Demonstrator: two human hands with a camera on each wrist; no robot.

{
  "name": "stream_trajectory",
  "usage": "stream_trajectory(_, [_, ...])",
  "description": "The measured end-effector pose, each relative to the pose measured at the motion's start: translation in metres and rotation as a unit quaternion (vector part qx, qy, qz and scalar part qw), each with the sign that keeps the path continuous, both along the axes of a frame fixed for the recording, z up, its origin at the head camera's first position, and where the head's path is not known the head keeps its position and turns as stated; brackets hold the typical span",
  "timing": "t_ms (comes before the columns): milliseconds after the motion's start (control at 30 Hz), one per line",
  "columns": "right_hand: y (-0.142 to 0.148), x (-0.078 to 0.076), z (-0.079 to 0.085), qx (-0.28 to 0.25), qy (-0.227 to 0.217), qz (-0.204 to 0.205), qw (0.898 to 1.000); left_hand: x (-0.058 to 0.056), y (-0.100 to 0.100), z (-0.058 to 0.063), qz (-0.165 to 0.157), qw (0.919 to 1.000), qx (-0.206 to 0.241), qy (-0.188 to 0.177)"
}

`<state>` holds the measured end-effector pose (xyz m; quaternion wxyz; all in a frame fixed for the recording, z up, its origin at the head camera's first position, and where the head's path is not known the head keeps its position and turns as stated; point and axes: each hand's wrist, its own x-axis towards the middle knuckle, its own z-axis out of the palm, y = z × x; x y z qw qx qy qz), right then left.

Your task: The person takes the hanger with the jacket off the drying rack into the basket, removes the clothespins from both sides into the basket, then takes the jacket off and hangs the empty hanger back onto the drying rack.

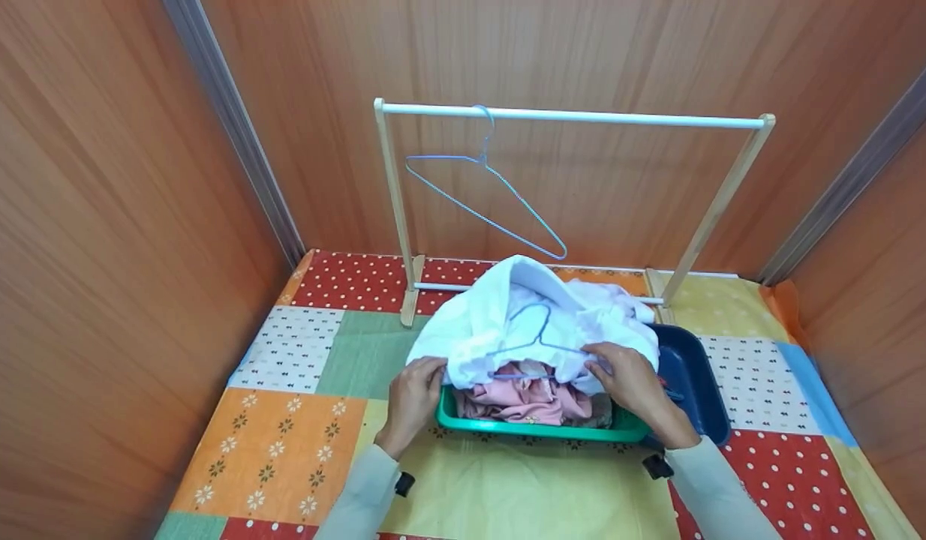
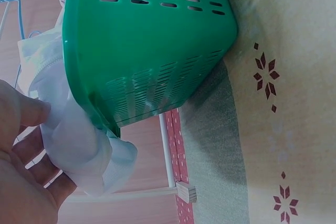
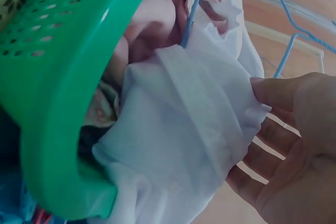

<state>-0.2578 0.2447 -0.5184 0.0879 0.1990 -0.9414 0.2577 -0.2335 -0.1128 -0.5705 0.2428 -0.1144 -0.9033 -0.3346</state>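
Note:
A white garment (image 1: 474,322) lies over the heap in the green basket (image 1: 523,428), spilling past its far side. On it rests a blue wire hanger (image 1: 539,342), hook upward, its ends partly hidden by the cloth. My left hand (image 1: 412,397) pinches the garment's left edge, with its thumb and fingers around the fabric in the left wrist view. At the opposite edge, my right hand (image 1: 634,379) pinches the white fabric near the hanger's right end. The right wrist view shows the thumb on top of the cloth. Pink clothing (image 1: 527,401) fills the basket's front.
Behind the basket stands a wooden rack with a white rail (image 1: 620,117). A second blue hanger (image 1: 508,187) hangs from it without clothing. A dark blue tray (image 1: 705,390) sits right of the basket. Wooden panels enclose the patchwork-covered table (image 1: 283,457).

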Motion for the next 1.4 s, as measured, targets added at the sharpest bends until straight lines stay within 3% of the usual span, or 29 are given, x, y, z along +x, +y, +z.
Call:
stream_trajectory(700, [0.06, 0.006, -0.013, -0.018, -0.027, -0.074, 0.997, 0.0, 0.0, -0.001, -0.001, 1.0, 0.001, 0.008])
stream_trajectory(967, [0.078, 0.006, -0.022, -0.026, 0.014, -0.084, 0.996, -0.001, 0.0, 0.0, -0.002, 1.0, 0.005, 0.002])
stream_trajectory(1400, [0.1, 0.008, -0.044, -0.015, -0.044, -0.15, 0.988, -0.002, 0.0, -0.006, 0.002, 0.9997, 0.006, 0.025])
